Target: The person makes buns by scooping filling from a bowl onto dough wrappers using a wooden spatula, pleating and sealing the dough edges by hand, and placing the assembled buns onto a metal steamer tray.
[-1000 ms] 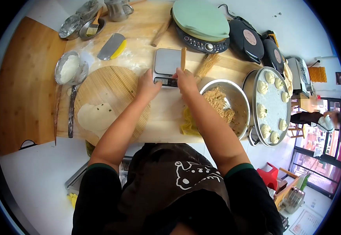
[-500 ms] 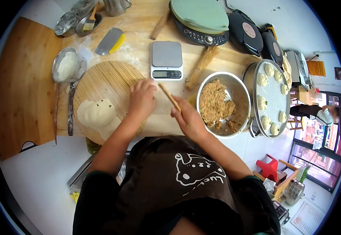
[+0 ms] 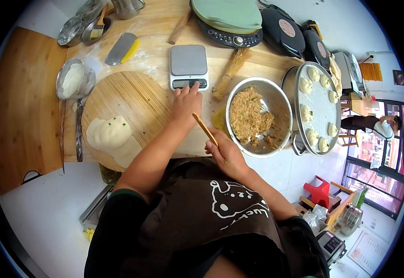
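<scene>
My left hand point(image 3: 186, 104) reaches to the front panel of the digital kitchen scale point(image 3: 188, 60), fingers stretched out with the tips at its buttons and display. The scale's plate carries nothing. In my right hand point(image 3: 228, 155) is a flat wooden stick point(image 3: 205, 130), gripped near its lower end and tilted up to the left. Just right of that hand stands a metal bowl point(image 3: 283, 95) of minced filling point(image 3: 250, 116) with green flecks. Left of my left arm, a lump of dough point(image 3: 110, 133) with green bits lies on a round slatted board point(image 3: 132, 92).
A steamer tray point(image 3: 320, 104) with several pleated buns point(image 3: 307, 113) stands at the right. Along the back are a green-lidded electric griddle point(image 3: 227, 16), a straw brush point(image 3: 232, 74) and a dough scraper point(image 3: 121, 48). A flour bowl point(image 3: 74, 78) sits left. Another person point(image 3: 376, 126) is far right.
My left hand has moved from the round board's edge up and right to the scale's panel. My right hand stays closed on the stick, now slightly lower in view. The view has shifted slightly.
</scene>
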`<state>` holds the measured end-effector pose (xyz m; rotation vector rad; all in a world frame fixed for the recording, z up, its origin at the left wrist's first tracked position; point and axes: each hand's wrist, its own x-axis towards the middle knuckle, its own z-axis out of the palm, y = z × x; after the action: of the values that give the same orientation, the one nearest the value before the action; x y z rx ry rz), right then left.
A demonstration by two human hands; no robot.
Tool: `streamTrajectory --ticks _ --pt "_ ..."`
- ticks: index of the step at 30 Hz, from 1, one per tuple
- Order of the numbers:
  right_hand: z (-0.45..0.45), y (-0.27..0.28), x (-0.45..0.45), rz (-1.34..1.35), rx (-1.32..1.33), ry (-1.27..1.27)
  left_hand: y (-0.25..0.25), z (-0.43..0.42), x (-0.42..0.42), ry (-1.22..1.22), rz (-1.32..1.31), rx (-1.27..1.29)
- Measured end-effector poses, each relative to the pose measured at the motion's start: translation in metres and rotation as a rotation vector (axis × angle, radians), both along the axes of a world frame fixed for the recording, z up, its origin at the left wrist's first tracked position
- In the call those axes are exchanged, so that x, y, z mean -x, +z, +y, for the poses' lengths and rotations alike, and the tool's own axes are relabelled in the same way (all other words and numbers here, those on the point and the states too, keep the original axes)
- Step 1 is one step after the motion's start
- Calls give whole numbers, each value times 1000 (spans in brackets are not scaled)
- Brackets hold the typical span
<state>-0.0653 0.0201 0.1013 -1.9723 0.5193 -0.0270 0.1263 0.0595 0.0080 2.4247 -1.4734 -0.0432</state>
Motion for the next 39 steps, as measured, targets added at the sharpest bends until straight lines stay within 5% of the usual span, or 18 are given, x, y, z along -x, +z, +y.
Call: streamTrajectory --ticks 21,39 --pt "0 7 11 -18 14 4 1 6 20 2 1 156" --pt "-5 9 12 3 16 -3 9 -14 7 51 22 -174"
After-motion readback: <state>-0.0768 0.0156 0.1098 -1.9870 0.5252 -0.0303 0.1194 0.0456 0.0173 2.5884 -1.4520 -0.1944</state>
